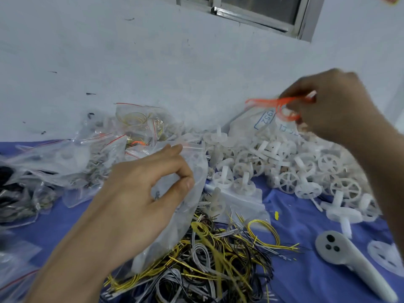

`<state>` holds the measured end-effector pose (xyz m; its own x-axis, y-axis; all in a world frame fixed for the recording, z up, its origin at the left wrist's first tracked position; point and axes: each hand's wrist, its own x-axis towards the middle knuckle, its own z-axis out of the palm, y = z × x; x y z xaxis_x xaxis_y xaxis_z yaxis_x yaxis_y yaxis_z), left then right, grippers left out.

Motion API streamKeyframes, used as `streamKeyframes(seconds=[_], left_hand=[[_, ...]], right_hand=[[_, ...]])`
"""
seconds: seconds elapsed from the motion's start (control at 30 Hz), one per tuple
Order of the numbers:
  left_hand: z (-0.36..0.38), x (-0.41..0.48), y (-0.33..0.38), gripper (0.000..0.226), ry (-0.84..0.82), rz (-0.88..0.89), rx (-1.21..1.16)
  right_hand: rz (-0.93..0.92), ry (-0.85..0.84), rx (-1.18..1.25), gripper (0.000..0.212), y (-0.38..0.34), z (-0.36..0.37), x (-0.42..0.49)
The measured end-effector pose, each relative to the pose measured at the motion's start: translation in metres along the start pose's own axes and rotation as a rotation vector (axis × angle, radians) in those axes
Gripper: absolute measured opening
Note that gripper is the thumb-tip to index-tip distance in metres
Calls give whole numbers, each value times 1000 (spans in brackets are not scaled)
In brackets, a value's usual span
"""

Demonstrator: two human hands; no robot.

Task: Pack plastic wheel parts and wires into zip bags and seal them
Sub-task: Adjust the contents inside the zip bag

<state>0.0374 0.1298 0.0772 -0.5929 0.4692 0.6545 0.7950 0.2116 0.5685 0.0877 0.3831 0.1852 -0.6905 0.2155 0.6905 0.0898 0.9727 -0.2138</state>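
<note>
Orange wire (277, 103), a thin looped bundle blurred in this view, is pinched between the fingertips of the right hand (334, 106), which is raised above the far right of the blue cloth (295, 281). The bundle's long axis runs roughly left to right, and its free loops trail leftward from the grip. The left hand (140, 193) grips a clear zip bag (196, 169) near the middle of the cloth: the thumb and curled fingers pinch the film, and the forefinger reaches toward the red zip strip at the bag's far end. The bag lies lengthwise away from the person, its lower part resting on the wire pile (218, 259). Whether the mouth is spread or flat cannot be told. The wire is up and to the right of the mouth, well apart from it, with the wheel pile (284, 167) between them. The likely step is insertion: the right hand is the carrying hand and would have to travel left and down across the wheels, free loops leading, while the left hand keeps the mouth presented. Loops catching on the zip strip are the probable fault. Packed bags (87, 158) lie at the left, a printed sack (251, 123) stands behind the wheels, and a grey controller (349, 259) lies at the near right.
</note>
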Motion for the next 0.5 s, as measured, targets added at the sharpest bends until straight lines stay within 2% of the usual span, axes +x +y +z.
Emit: streamKeyframes(seconds=[0.07,0.13,0.23,0.27,0.3,0.33,0.4,0.47,0.5], left_hand=[[1,-1,-1,25,-6,-3,9],[1,-2,-1,25,-22,-15,26],[1,-3,0,28,-52,-72,57],[1,-3,1,28,-61,-76,65],[2,-3,2,28,-71,-69,75],[2,-2,1,26,-76,-56,84],[1,-2,-1,19,-56,-41,66],[-2,-4,-6,25,-11,-36,37],[-4,-4,-7,30,9,-26,42]], right_hand=[[-55,-176,156,20,-11,4,-1],[-48,-234,372,17,-23,17,-9],[140,-313,1183,13,-45,36,-23],[186,-366,1382,12,-52,45,-28],[203,-398,1473,13,-59,56,-31],[191,-424,1485,14,-65,65,-34],[145,-461,1361,17,-73,82,-36],[75,-511,1106,18,-72,86,-34],[-22,-514,886,15,-70,87,-33]])
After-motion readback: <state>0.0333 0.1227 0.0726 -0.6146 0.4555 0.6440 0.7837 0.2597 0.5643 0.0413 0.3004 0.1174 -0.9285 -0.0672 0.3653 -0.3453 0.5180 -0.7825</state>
